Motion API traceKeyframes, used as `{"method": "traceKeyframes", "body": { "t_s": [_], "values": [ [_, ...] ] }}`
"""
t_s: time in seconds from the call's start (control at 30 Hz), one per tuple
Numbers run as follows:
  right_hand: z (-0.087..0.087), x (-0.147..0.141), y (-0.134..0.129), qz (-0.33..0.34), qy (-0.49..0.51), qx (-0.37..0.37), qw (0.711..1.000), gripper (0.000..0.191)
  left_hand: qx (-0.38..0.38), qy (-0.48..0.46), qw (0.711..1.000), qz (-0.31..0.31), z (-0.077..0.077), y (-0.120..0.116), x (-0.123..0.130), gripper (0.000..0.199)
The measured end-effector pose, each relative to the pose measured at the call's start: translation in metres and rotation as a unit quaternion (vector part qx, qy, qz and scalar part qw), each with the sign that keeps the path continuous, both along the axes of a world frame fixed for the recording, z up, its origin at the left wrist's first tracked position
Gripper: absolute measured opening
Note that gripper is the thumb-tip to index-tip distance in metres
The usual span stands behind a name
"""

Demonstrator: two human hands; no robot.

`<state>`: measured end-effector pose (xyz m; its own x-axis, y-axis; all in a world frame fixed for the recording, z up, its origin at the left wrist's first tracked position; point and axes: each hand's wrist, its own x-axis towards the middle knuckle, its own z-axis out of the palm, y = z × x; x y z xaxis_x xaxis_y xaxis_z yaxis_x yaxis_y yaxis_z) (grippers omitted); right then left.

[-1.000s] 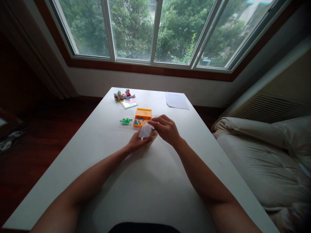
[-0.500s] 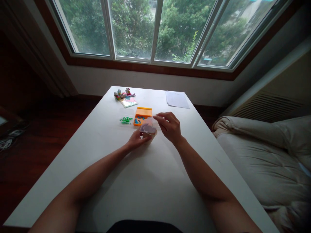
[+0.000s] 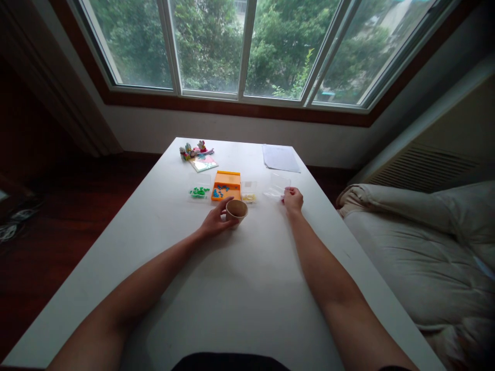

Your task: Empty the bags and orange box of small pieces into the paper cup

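Note:
My left hand (image 3: 217, 219) is wrapped round the side of a brown paper cup (image 3: 236, 210), whose open mouth faces up. Out to the right, my right hand (image 3: 294, 199) pinches the near edge of a clear plastic box (image 3: 276, 185) at the table surface. Just beyond the cup is an orange box (image 3: 227, 179) with its lid raised, holding small blue pieces (image 3: 219, 192). Left of it, a clear box holds small green pieces (image 3: 200, 192). Pale yellow pieces (image 3: 249, 198) lie in another clear box, between the orange box and my right hand.
Small colourful figures (image 3: 196, 149) and a flat card-like square (image 3: 203, 163) sit at the table's far left. White paper sheets (image 3: 281, 158) lie at the far right. A cushioned sofa (image 3: 386, 242) borders the white table (image 3: 240, 288) on the right.
My right hand has moved right and down from above the cup, taking the clear plastic box with it to the table. The left hand still holds the cup.

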<state>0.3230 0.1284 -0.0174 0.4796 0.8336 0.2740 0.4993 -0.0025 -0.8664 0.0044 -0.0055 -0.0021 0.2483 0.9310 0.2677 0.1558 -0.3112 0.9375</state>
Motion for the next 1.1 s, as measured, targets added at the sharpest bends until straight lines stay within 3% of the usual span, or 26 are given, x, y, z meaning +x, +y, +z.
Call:
{"method": "traceKeyframes", "body": {
  "t_s": [0.17,0.27,0.33,0.4,0.5,0.6,0.83,1.1],
  "values": [
    [-0.009,0.011,0.011,-0.069,-0.015,0.02,0.997,0.032,0.006,0.022,1.0,0.009,0.0,0.001,-0.001,0.082],
    [-0.001,0.007,0.006,-0.094,-0.086,0.107,0.986,0.033,0.022,0.052,0.998,0.027,-0.001,0.001,-0.001,0.081],
    [0.007,-0.005,-0.004,-0.079,-0.14,0.177,0.971,0.033,0.029,0.072,0.996,0.037,-0.002,0.001,-0.001,0.081],
    [0.011,-0.023,-0.015,-0.008,-0.162,0.194,0.968,0.032,0.033,0.088,0.994,0.048,-0.004,0.002,-0.002,0.084],
    [0.006,-0.056,-0.028,0.085,-0.203,0.138,0.966,0.03,0.034,0.102,0.992,0.064,-0.004,0.004,-0.004,0.087],
    [-0.004,-0.079,-0.028,0.105,-0.254,0.055,0.96,0.033,0.035,0.11,0.99,0.082,-0.004,0.005,-0.007,0.085],
    [-0.004,-0.087,0.003,0.158,-0.205,-0.11,0.96,0.04,0.056,0.131,0.984,0.11,-0.004,0.005,-0.01,0.083],
    [-0.012,-0.095,0.001,0.111,-0.163,-0.057,0.979,0.02,0.054,0.17,0.976,0.127,-0.006,0.008,-0.012,0.085]
  ]
}}
